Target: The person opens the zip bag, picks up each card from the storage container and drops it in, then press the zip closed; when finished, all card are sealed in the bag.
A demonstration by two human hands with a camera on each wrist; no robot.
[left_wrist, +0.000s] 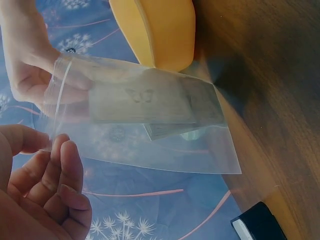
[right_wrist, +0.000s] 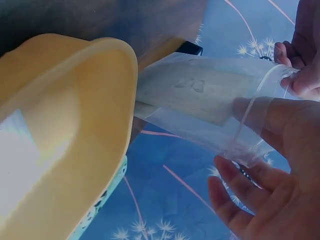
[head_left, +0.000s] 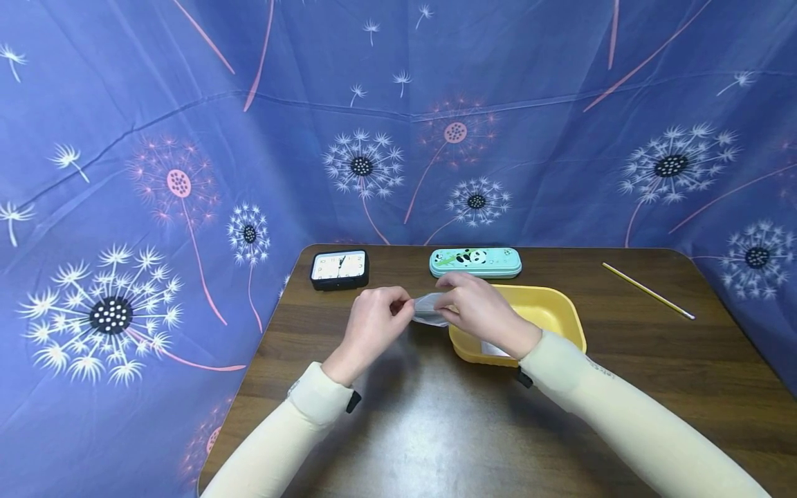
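Between the two hands hangs a clear zip bag (head_left: 427, 311), its mouth up and its seal strip showing in both wrist views. Flat pale cards (left_wrist: 142, 102), one with a butterfly print, lie inside it. My left hand (head_left: 376, 319) pinches one end of the bag's mouth between thumb and fingertips. Across from it, my right hand (head_left: 482, 310) holds the other end. In the right wrist view its thumb (right_wrist: 250, 111) shows through the film over the card, with the fingers outside below. Just right of the bag stands a yellow plastic basket (head_left: 574, 315), partly hidden by the right hand.
White paper (head_left: 495, 348) lies in the basket. Behind it is a mint pencil case (head_left: 475, 263) with a panda. A black alarm clock (head_left: 339, 270) stands at the back left, and a yellow pencil (head_left: 649, 291) lies at the right on the wooden table (head_left: 405, 429).
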